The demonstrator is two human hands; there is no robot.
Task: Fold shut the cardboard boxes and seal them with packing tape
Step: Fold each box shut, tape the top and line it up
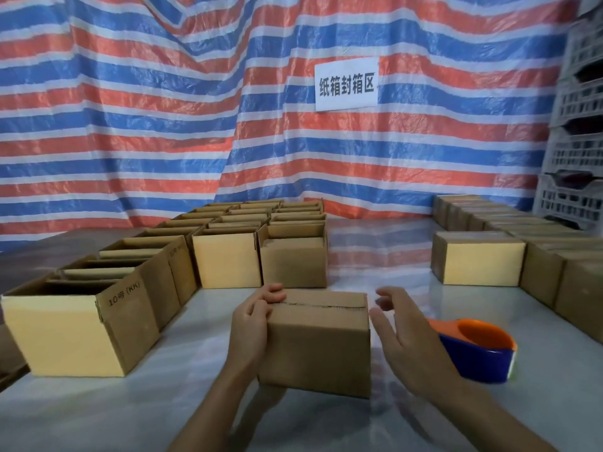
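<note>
Left hand: grips cardboard box, pinning flaps.
Right hand: released, at box's 3 o'clock.
Risk: flaps may spring open; tape dispenser lies untouched.

You have two hands in view, a left hand and a right hand, with one box between them. There is one tape dispenser. The open boxes on your left number at least a dozen; the far rows overlap too much for an exact count. The closed boxes on your right number at least six, and again the far ones blur together. There is one sign, one tarp and at least four stacked crates.
</note>
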